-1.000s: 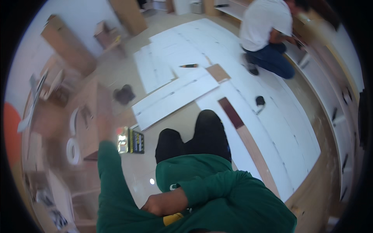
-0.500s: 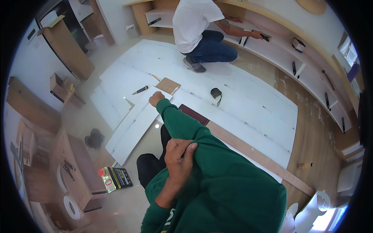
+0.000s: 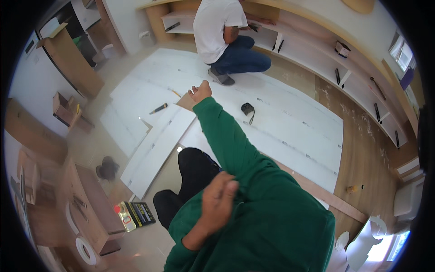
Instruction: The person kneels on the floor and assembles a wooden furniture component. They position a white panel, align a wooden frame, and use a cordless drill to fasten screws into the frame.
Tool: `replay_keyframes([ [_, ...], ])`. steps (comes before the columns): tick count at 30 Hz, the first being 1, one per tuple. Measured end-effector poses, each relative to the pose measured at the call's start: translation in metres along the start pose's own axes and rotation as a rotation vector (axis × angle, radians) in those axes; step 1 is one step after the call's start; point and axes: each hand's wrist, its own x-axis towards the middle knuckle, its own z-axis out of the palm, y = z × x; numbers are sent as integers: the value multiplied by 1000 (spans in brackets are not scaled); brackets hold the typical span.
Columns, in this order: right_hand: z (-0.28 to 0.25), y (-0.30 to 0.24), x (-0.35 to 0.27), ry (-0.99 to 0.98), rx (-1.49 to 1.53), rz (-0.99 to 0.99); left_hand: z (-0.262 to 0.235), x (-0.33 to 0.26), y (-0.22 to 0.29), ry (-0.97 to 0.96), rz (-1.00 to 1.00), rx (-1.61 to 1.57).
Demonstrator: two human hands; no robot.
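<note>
My right arm, in a green sleeve, reaches out over the white boards on the floor. At its end my right hand is raised with loosely curled, parted fingers and nothing in them. Below it lies a small brown wood piece, beside a narrow white board. Across my body, my left hand is closed at the right sleeve near the elbow, pinching the cloth; motion blurs it somewhat. A knife with a dark and yellow handle lies left of my right hand, and a black tape measure to its right.
A person in a white shirt crouches ahead by a long low cabinet. Large white panels cover the floor. At left are a metal can, a wooden drawer box and cardboard. A long wood strip lies right.
My right hand has lifted from the narrow board, swung forward and right, and its fingers have parted. My left hand has shifted slightly right with the sleeve. The crouching person's arm has drawn in.
</note>
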Motion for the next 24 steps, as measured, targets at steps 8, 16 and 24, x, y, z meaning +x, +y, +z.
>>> replay_keyframes([
  [8,73,80,-3,-25,30,37,-22,21,-85,-46,210,336],
  [16,77,72,26,-147,20,60,-10,25,-80,-207,399,465],
  [24,57,91,21,-658,-1367,-550,-20,-4,-23,-523,314,237],
])
